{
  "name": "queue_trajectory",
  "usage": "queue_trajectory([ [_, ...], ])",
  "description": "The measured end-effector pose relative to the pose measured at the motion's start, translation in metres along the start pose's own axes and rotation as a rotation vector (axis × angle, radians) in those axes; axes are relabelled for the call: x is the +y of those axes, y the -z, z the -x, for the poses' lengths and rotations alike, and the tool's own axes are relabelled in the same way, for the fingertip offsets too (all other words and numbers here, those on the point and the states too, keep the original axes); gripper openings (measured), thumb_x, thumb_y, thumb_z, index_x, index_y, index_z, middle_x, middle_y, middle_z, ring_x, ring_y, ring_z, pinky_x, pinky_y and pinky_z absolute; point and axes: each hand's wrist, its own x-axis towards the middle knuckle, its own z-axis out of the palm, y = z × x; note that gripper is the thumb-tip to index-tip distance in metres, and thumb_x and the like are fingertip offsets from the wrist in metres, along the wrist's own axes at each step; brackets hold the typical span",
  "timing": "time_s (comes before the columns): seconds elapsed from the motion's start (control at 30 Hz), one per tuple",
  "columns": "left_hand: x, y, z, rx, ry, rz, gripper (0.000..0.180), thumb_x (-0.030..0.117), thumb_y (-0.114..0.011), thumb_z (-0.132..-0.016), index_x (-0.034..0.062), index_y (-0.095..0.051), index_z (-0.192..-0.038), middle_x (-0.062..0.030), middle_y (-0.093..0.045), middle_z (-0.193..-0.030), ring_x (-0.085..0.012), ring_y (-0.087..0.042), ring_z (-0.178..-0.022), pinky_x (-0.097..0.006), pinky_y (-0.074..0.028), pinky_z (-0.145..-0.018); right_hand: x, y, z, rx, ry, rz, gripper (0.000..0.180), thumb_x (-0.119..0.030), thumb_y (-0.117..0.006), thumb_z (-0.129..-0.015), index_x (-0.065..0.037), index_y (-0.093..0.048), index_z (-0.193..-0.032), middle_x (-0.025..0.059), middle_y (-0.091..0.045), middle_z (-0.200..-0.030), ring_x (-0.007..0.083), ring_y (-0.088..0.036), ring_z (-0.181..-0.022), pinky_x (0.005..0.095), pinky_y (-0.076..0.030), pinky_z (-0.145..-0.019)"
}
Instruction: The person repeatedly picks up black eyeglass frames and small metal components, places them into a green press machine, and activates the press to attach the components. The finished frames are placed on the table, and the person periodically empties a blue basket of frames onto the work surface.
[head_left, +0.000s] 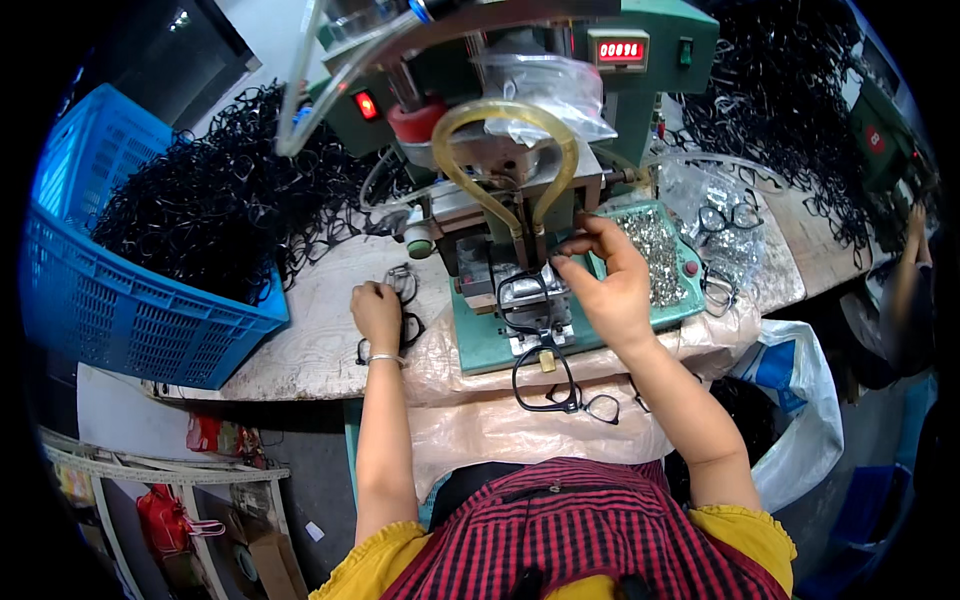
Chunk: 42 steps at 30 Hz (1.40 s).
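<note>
My left hand (377, 318) rests on the worktable with its fingers curled round a dark eyeglass frame (412, 328), partly hidden beneath it. A clear-looking rim (403, 284) shows just beyond the fingers. At the green press (480, 335), a black eyeglass frame (517, 377) sits lengthwise on the metal fixture, one rim under the press head and the other hanging toward me. My right hand (612, 290) is beside the press head, thumb and forefinger pinched close to the frame's far end. Whatever lies between those fingertips is too small to make out.
A tray of small metal parts (650, 255) stands right of the press. Heaps of black frames (200, 210) fill a blue crate (150, 310) and cover the table behind. A plastic bag (700, 195) with frames lies right. Brown paper (450, 420) covers the front edge.
</note>
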Motion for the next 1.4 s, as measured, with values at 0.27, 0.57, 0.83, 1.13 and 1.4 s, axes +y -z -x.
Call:
queue_trajectory([
  [0.27, 0.137, 0.151, 0.026, 0.201, 0.13, 1.243, 0.015, 0.024, -0.053, -0.104, 0.0091, -0.05, -0.106, 0.0006, -0.057, -0.086, -0.0034, -0.051, -0.066, -0.016, -0.037, -0.043, -0.015, -0.015, 0.003, -0.03, -0.127, -0.302, 0.052, -0.001, -0.071, -0.082, 0.006, -0.05, -0.129, 0.005, -0.071, -0.089, 0.0084, -0.063, -0.09, 0.0247, -0.046, -0.09],
  [0.57, 0.168, 0.189, 0.075, -0.103, -0.948, 1.07, 0.022, 0.023, -0.057, -0.1, 0.0061, -0.066, -0.09, -0.0161, -0.074, -0.099, -0.0262, -0.073, -0.091, -0.04, -0.057, -0.079, -0.041, -0.002, 0.024, -0.108, -0.06, -0.146, 0.057, -0.001, -0.067, -0.084, 0.003, -0.048, -0.137, 0.0141, -0.062, -0.127, 0.0197, -0.058, -0.12, 0.0323, -0.043, -0.104],
  [0.83, 0.185, 0.161, 0.072, -0.263, -1.281, 0.834, 0.019, 0.009, -0.071, -0.074, 0.0087, -0.074, -0.092, -0.0081, -0.074, -0.109, -0.0233, -0.063, -0.075, -0.047, -0.052, -0.086, 0.061, 0.116, 0.032, 0.412, -0.064, 0.211, 0.043, 0.0, -0.064, -0.087, -0.003, -0.058, -0.129, 0.008, -0.067, -0.114, 0.0184, -0.06, -0.109, 0.0322, -0.047, -0.097],
  [1.13, 0.174, 0.159, 0.092, -0.145, -1.173, 0.769, 0.024, 0.01, -0.073, -0.079, 0.0081, -0.071, -0.103, -0.0118, -0.073, -0.112, -0.031, -0.069, -0.096, -0.049, -0.05, -0.095, 0.072, 0.089, 0.037, 0.258, 0.3, 1.055, 0.021, -0.011, -0.075, -0.077, -0.005, -0.069, -0.096, 0.0128, -0.067, -0.087, 0.0344, -0.059, -0.09, 0.0431, -0.047, -0.087],
  [1.4, 0.058, 0.169, 0.028, 0.257, -0.109, 0.701, 0.018, 0.008, -0.059, -0.097, -0.0024, -0.063, -0.111, -0.012, -0.066, -0.111, -0.0222, -0.062, -0.103, -0.035, -0.046, -0.097, 0.067, 0.078, 0.022, 0.262, 0.315, 1.078, 0.01, -0.009, -0.074, -0.077, -0.007, -0.072, -0.086, 0.0084, -0.064, -0.086, 0.031, -0.058, -0.088, 0.0411, -0.047, -0.08],
])
